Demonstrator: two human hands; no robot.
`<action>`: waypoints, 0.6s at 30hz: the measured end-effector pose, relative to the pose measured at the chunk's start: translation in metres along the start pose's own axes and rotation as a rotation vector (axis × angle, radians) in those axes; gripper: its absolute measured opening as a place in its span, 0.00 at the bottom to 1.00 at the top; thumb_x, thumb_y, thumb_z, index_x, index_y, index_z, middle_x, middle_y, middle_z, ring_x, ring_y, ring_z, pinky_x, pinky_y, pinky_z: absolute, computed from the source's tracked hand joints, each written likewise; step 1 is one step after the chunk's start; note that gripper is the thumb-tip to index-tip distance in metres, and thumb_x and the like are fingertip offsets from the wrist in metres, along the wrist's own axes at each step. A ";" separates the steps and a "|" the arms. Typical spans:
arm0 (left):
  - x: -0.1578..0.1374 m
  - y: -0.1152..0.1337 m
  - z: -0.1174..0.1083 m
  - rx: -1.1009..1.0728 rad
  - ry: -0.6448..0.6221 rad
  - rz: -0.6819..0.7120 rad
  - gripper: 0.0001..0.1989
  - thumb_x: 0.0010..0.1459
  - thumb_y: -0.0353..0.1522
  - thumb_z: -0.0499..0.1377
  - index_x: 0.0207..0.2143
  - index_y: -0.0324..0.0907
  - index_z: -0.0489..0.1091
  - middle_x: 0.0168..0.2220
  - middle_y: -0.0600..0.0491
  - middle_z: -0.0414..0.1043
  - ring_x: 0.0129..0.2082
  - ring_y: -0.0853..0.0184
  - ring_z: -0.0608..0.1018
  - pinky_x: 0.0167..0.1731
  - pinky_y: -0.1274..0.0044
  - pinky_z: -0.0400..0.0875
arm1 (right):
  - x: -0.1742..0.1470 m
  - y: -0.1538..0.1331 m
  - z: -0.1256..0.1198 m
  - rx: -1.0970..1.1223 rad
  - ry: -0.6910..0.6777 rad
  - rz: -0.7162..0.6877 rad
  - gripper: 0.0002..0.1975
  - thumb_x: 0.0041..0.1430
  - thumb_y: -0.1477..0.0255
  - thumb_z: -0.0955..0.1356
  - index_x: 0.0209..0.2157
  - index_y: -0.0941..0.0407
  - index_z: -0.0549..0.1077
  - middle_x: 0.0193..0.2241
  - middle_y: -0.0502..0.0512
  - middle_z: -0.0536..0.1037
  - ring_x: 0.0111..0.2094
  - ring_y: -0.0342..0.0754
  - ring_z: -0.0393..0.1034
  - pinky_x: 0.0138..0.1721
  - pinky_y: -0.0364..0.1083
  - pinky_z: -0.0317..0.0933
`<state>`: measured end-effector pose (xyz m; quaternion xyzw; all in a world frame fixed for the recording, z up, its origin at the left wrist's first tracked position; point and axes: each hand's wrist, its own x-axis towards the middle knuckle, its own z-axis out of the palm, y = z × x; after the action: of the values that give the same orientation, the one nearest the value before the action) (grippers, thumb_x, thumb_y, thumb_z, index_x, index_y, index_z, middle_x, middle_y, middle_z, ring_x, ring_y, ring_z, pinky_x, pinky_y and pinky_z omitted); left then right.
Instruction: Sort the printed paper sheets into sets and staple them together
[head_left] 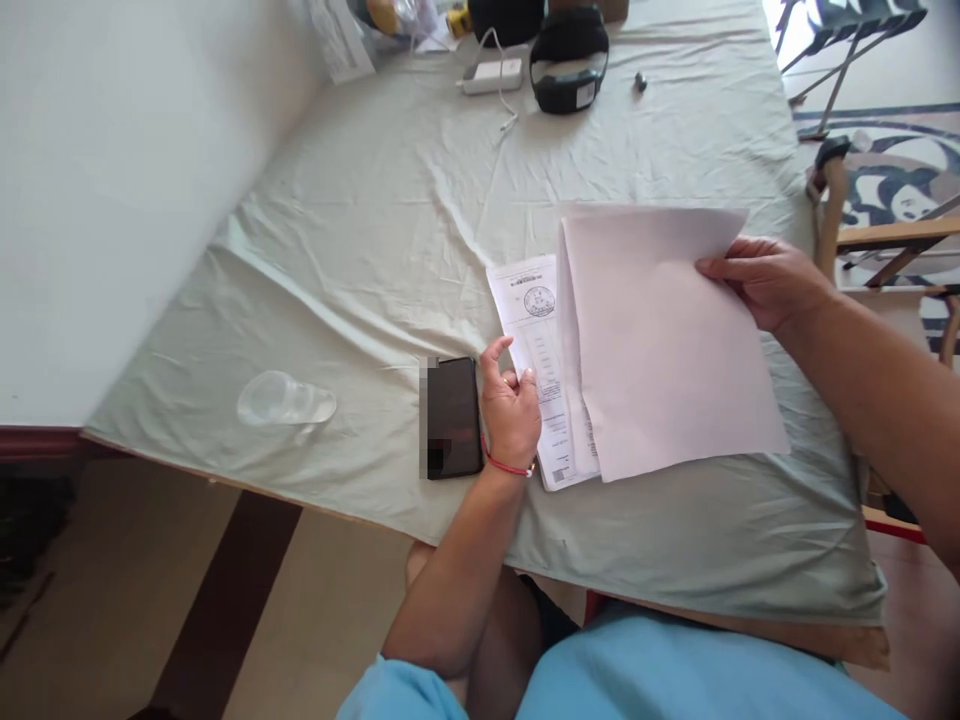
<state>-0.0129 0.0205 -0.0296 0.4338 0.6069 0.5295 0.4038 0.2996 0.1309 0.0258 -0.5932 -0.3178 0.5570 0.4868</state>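
Nearest me, my left hand (511, 410) rests on the lower left edge of the printed form (541, 360), fingers curled loosely over it and pressing rather than pinching. A black phone (452, 417) lies just beside that hand at its nine o'clock, close to the near edge of the bench (360, 230). If the hand slides left, I judge it could nudge the phone toward the drop.

At two o'clock from there my right hand (765, 280) grasps the blank sheets (660, 340) by their right edge, lifted slightly and overlapping the form. The grip is thin; the sheets could fan apart or drag the form askew on the wrinkled cloth.

Left, at nine o'clock, a clear plastic cup (286, 402) lies on its side near the edge and could roll. Far off at twelve, a black headset (568, 60) and charger (491, 75) sit clear.
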 end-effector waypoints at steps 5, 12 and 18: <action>0.003 -0.005 -0.008 -0.055 -0.025 -0.067 0.04 0.57 0.28 0.61 0.34 0.43 0.76 0.23 0.57 0.66 0.24 0.71 0.67 0.26 0.79 0.61 | -0.002 -0.006 0.002 0.081 0.021 -0.084 0.11 0.48 0.84 0.73 0.34 0.57 0.84 0.36 0.54 0.85 0.32 0.46 0.79 0.44 0.51 0.76; 0.001 0.005 0.001 -0.124 -0.113 -0.176 0.07 0.52 0.31 0.61 0.32 0.41 0.80 0.29 0.52 0.77 0.28 0.67 0.74 0.30 0.77 0.66 | -0.009 -0.004 0.007 0.024 0.035 -0.031 0.11 0.42 0.80 0.76 0.31 0.56 0.82 0.34 0.53 0.85 0.35 0.51 0.81 0.41 0.50 0.78; -0.003 0.007 0.001 -0.262 -0.103 -0.188 0.07 0.54 0.36 0.63 0.32 0.42 0.78 0.31 0.52 0.78 0.33 0.64 0.78 0.36 0.75 0.72 | -0.009 0.012 0.017 -0.063 -0.141 -0.051 0.14 0.43 0.76 0.78 0.36 0.56 0.80 0.36 0.55 0.84 0.41 0.54 0.81 0.51 0.54 0.76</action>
<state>-0.0108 0.0182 -0.0229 0.3451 0.5490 0.5411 0.5355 0.2794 0.1229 0.0196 -0.5593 -0.3837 0.5743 0.4583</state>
